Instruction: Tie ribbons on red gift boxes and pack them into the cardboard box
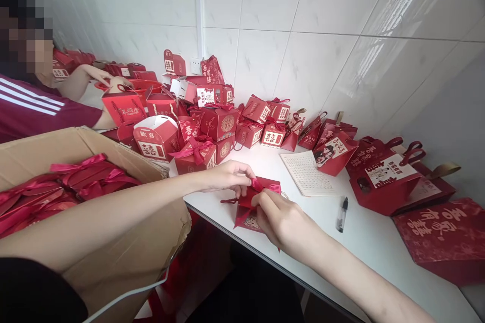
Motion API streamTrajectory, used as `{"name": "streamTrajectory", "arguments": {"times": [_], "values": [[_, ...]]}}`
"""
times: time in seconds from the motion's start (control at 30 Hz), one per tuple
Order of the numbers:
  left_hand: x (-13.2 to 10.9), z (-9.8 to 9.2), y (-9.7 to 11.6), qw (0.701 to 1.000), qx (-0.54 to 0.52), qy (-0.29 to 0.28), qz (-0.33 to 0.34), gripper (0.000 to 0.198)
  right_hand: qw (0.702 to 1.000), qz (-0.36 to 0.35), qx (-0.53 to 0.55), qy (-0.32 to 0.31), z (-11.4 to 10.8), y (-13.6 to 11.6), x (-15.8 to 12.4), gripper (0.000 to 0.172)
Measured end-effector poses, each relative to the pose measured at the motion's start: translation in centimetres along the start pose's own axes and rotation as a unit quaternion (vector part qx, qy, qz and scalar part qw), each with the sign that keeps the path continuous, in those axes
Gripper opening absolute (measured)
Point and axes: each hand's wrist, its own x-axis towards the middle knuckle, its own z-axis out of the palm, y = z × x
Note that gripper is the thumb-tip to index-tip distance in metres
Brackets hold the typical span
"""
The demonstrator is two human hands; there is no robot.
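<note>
A small red gift box (271,183) stands near the front edge of the white table, partly covered by my hands. Across its top runs a shiny crimson ribbon (242,217), one tail hanging down the front. My left hand (231,177) pinches the ribbon at the far side of the box top. On the near side my right hand (278,214) has its fingers curled closed on the ribbon as well. A dark red twisted cord (229,201) sticks out to the left of the box. The ribbon's knot is hidden behind my fingers.
A cardboard box (151,217) of ribboned red boxes stands at left. Many red gift boxes (220,123) pile along the wall, and red bags (390,176) stand at right. A written notebook (306,176) and a pen (342,215) lie on the table. A co-worker's hand (120,82) touches a red box.
</note>
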Motion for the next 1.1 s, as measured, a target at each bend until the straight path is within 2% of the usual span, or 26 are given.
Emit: {"name": "streamTrajectory", "arguments": {"times": [0.2, 0.37, 0.87, 1.1], "values": [[0.1, 0.0, -0.1, 0.999, -0.046, -0.003, -0.014, 0.02, 0.995, -0.032, 0.003, -0.089, -0.6, 0.5, 0.0, 0.015], [0.1, 0.1, -0.1, 0.999, -0.046, -0.006, -0.013, 0.02, 0.992, -0.039, 0.008, -0.121, -1.0, 0.5, 0.1, 0.016], [-0.2, 0.1, 0.3, 0.996, -0.078, -0.026, -0.028, 0.03, 0.989, -0.047, 0.002, -0.14, -1.0, 0.2, 0.0, 0.015], [0.0, -0.1, -0.1, 0.999, 0.017, -0.034, -0.002, 0.03, 0.988, -0.045, 0.003, -0.15, -0.9, 0.3, 0.1, 0.017]]}}
